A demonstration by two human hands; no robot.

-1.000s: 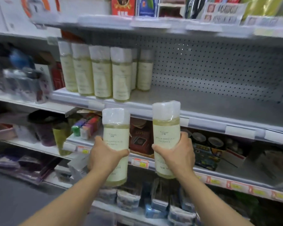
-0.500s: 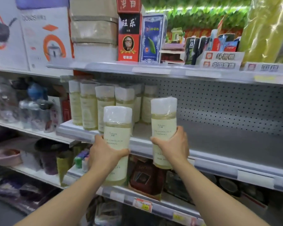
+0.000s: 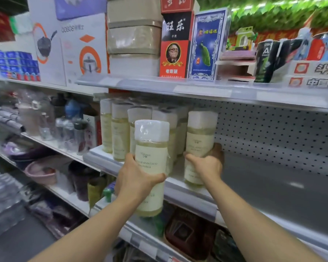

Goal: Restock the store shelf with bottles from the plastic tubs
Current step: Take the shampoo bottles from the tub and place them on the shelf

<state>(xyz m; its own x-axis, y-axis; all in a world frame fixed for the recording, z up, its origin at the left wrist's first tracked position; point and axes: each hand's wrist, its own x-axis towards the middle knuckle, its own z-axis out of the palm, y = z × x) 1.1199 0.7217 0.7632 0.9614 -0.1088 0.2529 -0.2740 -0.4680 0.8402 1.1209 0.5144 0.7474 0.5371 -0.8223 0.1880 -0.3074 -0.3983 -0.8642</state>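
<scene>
- Holding one bottle each, the left hand (image 3: 134, 178) and the right hand (image 3: 206, 165) reached toward the shelf (image 3: 273, 186).
- The left hand's fingers were wrapped tight around the left bottle (image 3: 151, 163), which hung in front of the shelf edge, not on it.
- The right hand's fingers were wrapped around the right bottle (image 3: 199, 146). It looked to be on the shelf, or just above it; I could not tell which.
- A row of bottles (image 3: 119, 129) stood at the left end of the shelf, just beside the right bottle.
- This looked like the putting-down step.
- Next, each bottle would need to stand up straight beside the row before the fingers let go.
- The plastic tubs were not in view.
</scene>
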